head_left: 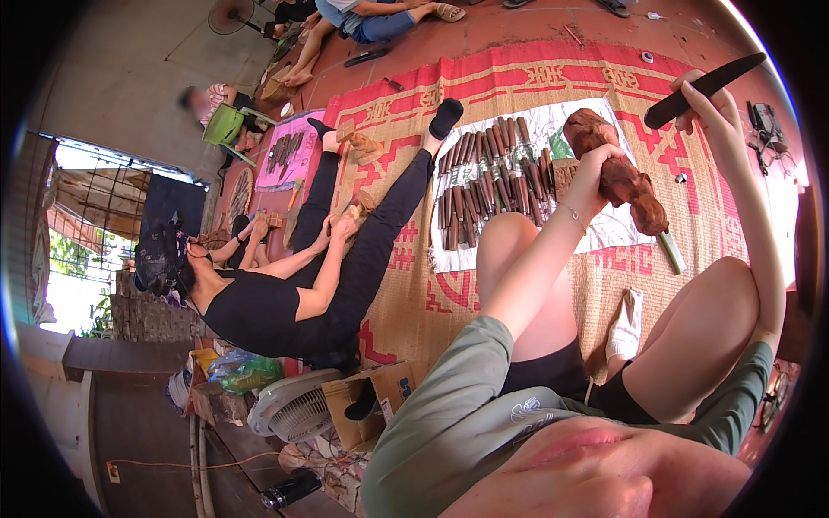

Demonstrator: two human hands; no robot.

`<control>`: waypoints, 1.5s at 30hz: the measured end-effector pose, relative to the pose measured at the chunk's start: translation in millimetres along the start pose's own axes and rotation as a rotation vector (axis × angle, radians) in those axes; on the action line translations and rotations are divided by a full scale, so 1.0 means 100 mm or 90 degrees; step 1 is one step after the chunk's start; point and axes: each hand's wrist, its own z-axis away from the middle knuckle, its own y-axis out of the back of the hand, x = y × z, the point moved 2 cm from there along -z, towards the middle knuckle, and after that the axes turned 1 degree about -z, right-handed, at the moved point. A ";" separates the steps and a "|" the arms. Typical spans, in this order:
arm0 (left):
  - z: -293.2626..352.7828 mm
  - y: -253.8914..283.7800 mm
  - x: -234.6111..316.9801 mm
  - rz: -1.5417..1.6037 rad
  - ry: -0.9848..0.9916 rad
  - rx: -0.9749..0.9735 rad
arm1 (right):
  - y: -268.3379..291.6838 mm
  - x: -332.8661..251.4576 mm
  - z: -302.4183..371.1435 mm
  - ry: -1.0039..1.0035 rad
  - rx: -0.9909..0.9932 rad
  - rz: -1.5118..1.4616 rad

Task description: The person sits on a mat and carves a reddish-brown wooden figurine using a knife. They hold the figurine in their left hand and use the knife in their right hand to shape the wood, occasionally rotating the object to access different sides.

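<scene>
My left hand (591, 180) is wrapped round a reddish-brown carved wooden figure (629, 183), which is held up at a slant above the mat. Its rounded ends stick out on both sides of my grip. To the upper right, my right hand (710, 105) is closed on a long, flat, dark blade-shaped tool (706, 90), held apart from the carving. I cannot tell whether it is a file or a knife. Several wooden-handled carving tools (496, 177) lie in rows on a white printed cloth (445, 255), just left of the carving. A wooden block (566, 175) sits partly behind my left hand.
A patterned red-and-tan mat (406, 285) covers the floor. Left of me, a co-worker (268, 302) sits with legs stretched out, both hands on a wooden piece. A fan (298, 404) and a cardboard box (370, 401) stand nearby. A green stick-like thing (671, 253) lies beyond my knees.
</scene>
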 end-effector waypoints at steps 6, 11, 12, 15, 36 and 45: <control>-0.02 0.00 -0.04 0.008 -0.023 0.005 | -0.01 -0.01 0.02 0.007 0.004 0.000; -0.03 -0.01 -0.05 0.004 -0.020 -0.001 | 0.00 -0.01 0.03 0.006 0.010 0.007; -0.03 0.00 -0.05 -0.016 -0.021 0.007 | -0.01 -0.02 0.03 0.005 0.017 0.007; 0.02 0.01 0.00 -0.083 -0.009 0.003 | -0.04 0.03 0.00 0.019 0.015 0.048; 0.32 -0.28 0.30 -0.275 -0.184 -0.074 | -0.36 -0.30 0.05 0.016 -0.092 0.069; 0.29 -0.28 0.27 -0.303 -0.160 -0.074 | -0.39 -0.18 0.06 0.127 -0.166 0.178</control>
